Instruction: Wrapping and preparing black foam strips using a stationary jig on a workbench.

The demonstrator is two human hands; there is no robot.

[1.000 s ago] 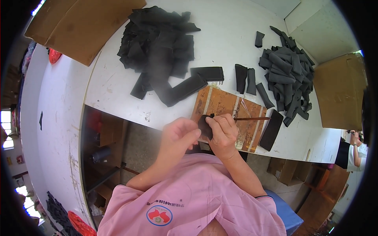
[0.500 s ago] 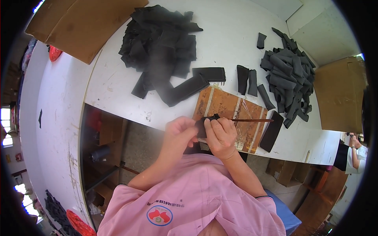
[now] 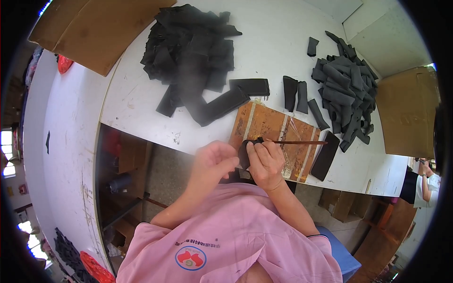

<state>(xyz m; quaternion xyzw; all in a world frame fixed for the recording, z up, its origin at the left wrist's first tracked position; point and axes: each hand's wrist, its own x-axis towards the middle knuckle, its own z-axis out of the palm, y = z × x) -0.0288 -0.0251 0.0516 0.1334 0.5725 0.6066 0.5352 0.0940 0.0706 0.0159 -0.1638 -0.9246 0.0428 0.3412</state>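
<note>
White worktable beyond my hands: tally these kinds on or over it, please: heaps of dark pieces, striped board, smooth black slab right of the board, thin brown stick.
Heaps of dark pieces: 2 (black heap, grey heap)
Striped board: 1
Smooth black slab: 1
Thin brown stick: 1
Total: 5

The pink shirt bears one line of small dark printed characters. A round emblem (blue ring, red shapes, green central mark) is located just beside the line.
</note>
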